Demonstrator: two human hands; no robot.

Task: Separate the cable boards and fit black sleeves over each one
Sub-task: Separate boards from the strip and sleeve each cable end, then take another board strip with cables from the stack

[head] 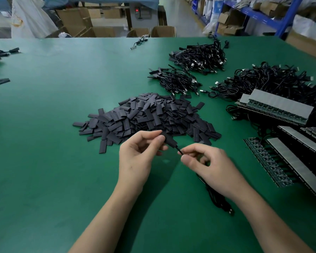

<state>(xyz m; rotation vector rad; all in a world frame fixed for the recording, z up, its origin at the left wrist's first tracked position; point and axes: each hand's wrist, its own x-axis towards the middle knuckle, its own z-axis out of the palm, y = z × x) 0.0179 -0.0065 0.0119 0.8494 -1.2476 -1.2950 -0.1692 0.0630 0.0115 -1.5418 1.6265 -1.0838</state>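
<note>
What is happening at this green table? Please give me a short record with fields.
Surface: green matte table
Left hand: fingers pinch a short black tube sleeve
Right hand: fingers pinch the thin black cable entering that sleeve
Sleeve supply: heap of flat black sleeves, just beyond the hands
Boards: rows of joined green circuit boards, at right
Cables: tangled black cable bundles, far right
</note>
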